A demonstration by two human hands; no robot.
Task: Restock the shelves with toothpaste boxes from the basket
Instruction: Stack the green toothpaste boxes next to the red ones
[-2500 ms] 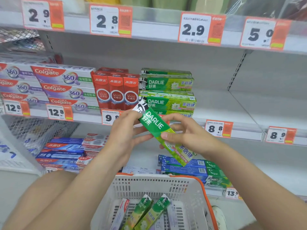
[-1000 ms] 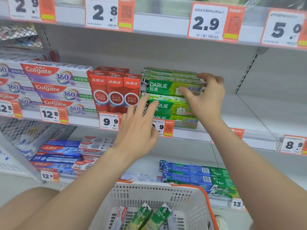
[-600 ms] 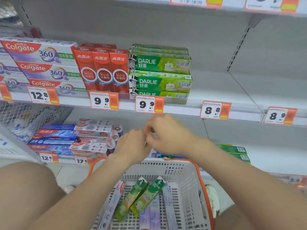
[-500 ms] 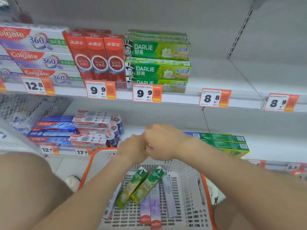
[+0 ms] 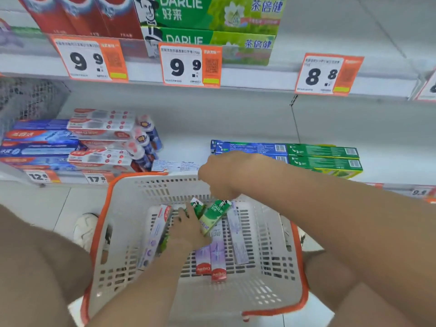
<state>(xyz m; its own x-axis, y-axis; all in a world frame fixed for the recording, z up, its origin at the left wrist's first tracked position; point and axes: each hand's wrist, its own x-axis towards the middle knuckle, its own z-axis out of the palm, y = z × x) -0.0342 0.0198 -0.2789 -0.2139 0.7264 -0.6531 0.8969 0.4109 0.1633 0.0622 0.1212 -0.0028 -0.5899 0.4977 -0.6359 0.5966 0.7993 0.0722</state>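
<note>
A white basket with an orange rim [image 5: 103, 223] sits low in front of me, holding several toothpaste boxes. My left hand [image 5: 188, 230] is inside it, fingers curled over a green Darlie box [image 5: 196, 206] that runs under my palm. A second green Darlie box [image 5: 215, 212] lies just right of it. Purple Colgate boxes [image 5: 218, 258] lie flat on the basket floor. My right hand [image 5: 226, 173] hovers over the far rim with its fingers hanging loosely curled, holding nothing. The stacked Darlie boxes on the shelf [image 5: 212, 41] are above.
Red boxes [image 5: 77, 15] stand left of the shelf's Darlie stack, above 9.9 price tags [image 5: 188, 64]. The lower shelf holds blue and red boxes [image 5: 101, 138] at left and blue and green boxes [image 5: 323, 159] at right. A white shoe [image 5: 85, 230] is beside the basket.
Both hands came down from the shelf's Darlie stack to the basket. My left hand has dropped inside onto a green box; the view has tilted down.
</note>
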